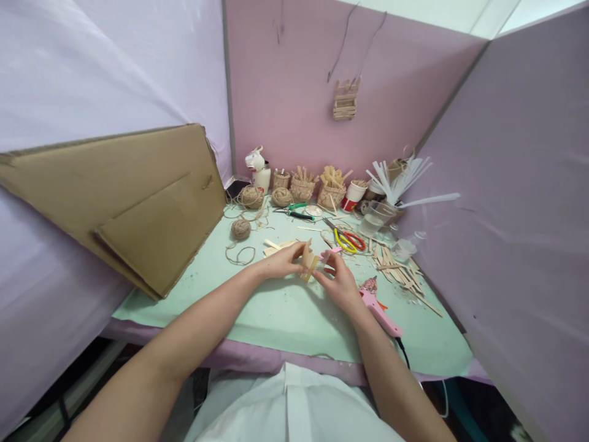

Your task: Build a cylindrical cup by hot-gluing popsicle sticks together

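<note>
The work zone is the green tabletop (280,328), bounded at the front by the purple cloth edge (294,356) near the person's torso. On the left, the leaning cardboard panel (161,190) limits sideways travel, though it stands well apart from the left hand (288,263). On the right, the pink hot glue gun (381,314) lies just beside the right forearm, its cable crossing the front edge. Beyond the hands, scissors (346,240) and a loose pile of wooden sticks (399,271) limit forward and rightward room. A strip of green surface separates the hands from the front edge.

The flat wooden pieces (311,270) are located between the hands, near the table's middle. They are narrow and pale; one strip is yellower and stands tilted. Whether they are joined cannot be determined. The left thumb and fingers pinch them narrowly. The right hand (339,283) has its fingers curled close by; whether it grips anything cannot be determined.
</note>
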Available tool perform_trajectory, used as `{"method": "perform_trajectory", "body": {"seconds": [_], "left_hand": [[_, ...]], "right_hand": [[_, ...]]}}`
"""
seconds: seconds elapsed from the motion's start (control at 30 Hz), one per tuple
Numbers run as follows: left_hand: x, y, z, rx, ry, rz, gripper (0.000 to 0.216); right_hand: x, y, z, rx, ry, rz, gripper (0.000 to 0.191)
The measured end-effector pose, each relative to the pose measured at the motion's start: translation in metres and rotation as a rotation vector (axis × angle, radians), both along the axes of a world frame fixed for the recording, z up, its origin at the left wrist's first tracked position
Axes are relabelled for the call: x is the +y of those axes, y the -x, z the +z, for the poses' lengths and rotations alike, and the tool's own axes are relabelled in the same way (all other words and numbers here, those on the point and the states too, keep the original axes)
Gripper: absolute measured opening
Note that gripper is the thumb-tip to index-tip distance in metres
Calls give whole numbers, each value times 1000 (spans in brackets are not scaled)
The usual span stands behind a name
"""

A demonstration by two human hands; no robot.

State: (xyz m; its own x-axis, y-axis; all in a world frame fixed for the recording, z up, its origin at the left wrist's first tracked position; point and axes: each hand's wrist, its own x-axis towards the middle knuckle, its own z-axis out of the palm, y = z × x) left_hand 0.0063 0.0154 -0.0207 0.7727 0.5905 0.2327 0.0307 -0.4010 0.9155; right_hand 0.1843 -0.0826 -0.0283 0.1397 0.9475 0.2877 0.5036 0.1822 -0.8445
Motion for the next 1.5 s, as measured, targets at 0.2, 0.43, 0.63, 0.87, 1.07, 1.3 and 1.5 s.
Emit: {"method": "perform_trajectory", "body": {"seconds": [0.2, 0.43, 0.63, 0.87, 1.07, 1.3, 1.5], "left_hand": [[-4, -1, 6, -48, 51, -7, 54], [-10, -1, 14, -42, 150, 33, 61], [-10, -1, 12, -16, 175, 62, 60], [-13, 0, 15, 7, 257, 98, 60], [-17, 0, 18, 44, 231, 77, 58], [-18, 0, 16, 58, 158, 88, 57], [-18, 0, 17, 51, 121, 97, 52]], "right_hand": [[0, 6, 9, 138, 9, -10, 52], [-2, 8, 15, 159, 10, -52, 43], [-1, 9, 16, 180, 12, -31, 41], [4, 6, 10, 214, 74, -12, 48], [10, 0, 12, 289, 44, -92, 59], [6, 9, 27, 263, 19, -138, 51], [5, 11, 29, 257, 8, -135, 48]]}}
